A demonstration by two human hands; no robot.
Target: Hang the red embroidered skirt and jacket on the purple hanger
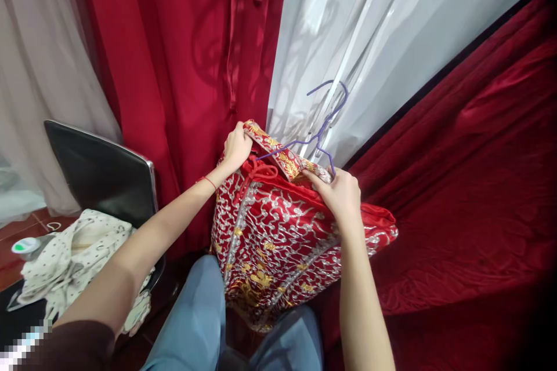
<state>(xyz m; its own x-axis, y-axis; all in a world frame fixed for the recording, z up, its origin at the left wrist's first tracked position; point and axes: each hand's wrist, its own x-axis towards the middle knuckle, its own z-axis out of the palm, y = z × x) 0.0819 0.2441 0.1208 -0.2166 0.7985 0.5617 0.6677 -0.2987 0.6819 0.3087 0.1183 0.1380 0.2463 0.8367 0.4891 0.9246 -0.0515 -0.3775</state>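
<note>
A red garment (278, 237) with gold and silver embroidery hangs in front of my knees, on a thin purple hanger (324, 122) whose hook sticks up above the collar. My left hand (237, 145) is closed on the garment's left shoulder by the collar. My right hand (342, 194) is closed on the right shoulder, over the hanger's end. A red cord knot (261, 171) sits at the neckline between both hands.
Red curtains (183, 58) hang behind, with sheer white drapes (374, 29) to the right. A red velvet surface (474, 185) fills the right side. A black chair (102, 171) at left holds a dotted cream cloth (73, 258) and a green-capped bottle (26, 245).
</note>
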